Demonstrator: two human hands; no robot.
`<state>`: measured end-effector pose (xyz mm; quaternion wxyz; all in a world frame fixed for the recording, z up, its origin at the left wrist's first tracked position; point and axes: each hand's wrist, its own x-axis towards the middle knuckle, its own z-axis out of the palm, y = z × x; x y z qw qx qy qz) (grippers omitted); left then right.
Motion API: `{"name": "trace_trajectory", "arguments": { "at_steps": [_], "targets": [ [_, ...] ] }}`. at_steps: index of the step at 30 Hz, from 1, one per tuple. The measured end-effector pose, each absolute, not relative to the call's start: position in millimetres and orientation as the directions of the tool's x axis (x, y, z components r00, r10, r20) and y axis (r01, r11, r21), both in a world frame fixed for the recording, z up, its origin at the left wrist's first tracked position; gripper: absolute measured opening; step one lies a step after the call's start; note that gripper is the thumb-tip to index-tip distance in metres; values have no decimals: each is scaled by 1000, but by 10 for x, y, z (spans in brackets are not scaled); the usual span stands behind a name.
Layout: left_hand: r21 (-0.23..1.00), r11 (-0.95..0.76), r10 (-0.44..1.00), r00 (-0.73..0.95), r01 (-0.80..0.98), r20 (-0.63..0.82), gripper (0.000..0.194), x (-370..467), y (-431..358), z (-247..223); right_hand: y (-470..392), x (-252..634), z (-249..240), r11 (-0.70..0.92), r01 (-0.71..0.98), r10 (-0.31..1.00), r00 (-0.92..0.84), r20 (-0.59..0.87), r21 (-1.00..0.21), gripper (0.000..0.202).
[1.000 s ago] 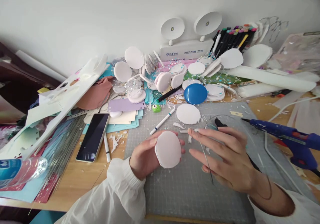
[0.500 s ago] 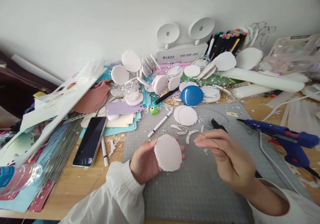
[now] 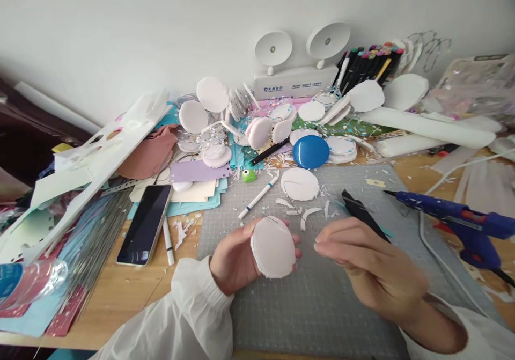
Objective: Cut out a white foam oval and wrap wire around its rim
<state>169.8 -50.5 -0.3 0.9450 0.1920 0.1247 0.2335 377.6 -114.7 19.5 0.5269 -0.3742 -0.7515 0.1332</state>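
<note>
A round white foam disc (image 3: 273,250) rests in my left hand (image 3: 232,263), its flat face up and my fingertips curled round the far edge. To its right, my right hand (image 3: 366,258) is pinched, thumb against fingers, on a thin wire that is hard to make out. A fine dark line, seemingly part of this wire, crosses the top edge of the disc. On the grey cutting mat (image 3: 306,317) beyond lie another white disc (image 3: 300,184) and curved white offcuts (image 3: 309,215). A black tool (image 3: 364,215) lies partly behind my right hand.
A blue glue gun (image 3: 454,210) lies at the right with its cord. White discs, a blue oval lid (image 3: 310,152) and markers crowd the back. A phone (image 3: 145,225), a bundle of wires (image 3: 100,236) and a plastic bottle (image 3: 34,282) are at the left.
My right hand has turned palm-down and the wire has swung from beside its fingers towards the disc. The disc in my left hand has barely moved.
</note>
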Motion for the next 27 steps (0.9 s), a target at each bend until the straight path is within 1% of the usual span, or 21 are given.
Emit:
{"name": "trace_trajectory", "arguments": {
  "at_steps": [3, 6, 11, 15, 18, 23, 25, 27],
  "targets": [
    [453, 794, 515, 844, -405, -149, 49, 1692, -509, -3, -1131, 3772, 240, 734, 486, 637, -254, 728, -473, 27],
    [494, 769, 533, 833, -405, -146, 50, 1688, -517, -1, -1137, 3752, 236, 757, 524, 595, -307, 743, -390, 23],
    [518, 757, 532, 836, -398, -136, 54, 1684, -526, 5, -1127, 3757, 164, 778, 524, 567, -350, 746, -345, 19],
    [514, 750, 546, 829, -417, -124, 53, 1678, -511, 16, -1077, 3800, 146, 821, 488, 534, -471, 702, -296, 24],
    [517, 736, 569, 813, -437, -121, 50, 1675, -497, 16, -1060, 3815, 155, 818, 464, 560, -509, 653, -340, 26],
    [537, 724, 580, 803, -433, -134, 48, 1674, -515, -3, -1095, 3781, 141, 764, 404, 645, -446, 621, -503, 20],
    [552, 712, 590, 797, -434, -134, 48, 1677, -527, -5, -1126, 3756, 125, 728, 358, 685, -414, 599, -585, 23],
    [574, 693, 609, 780, -435, -143, 46, 1685, -530, -6, -1163, 3732, 117, 685, 294, 723, -389, 571, -667, 31]
  ]
}}
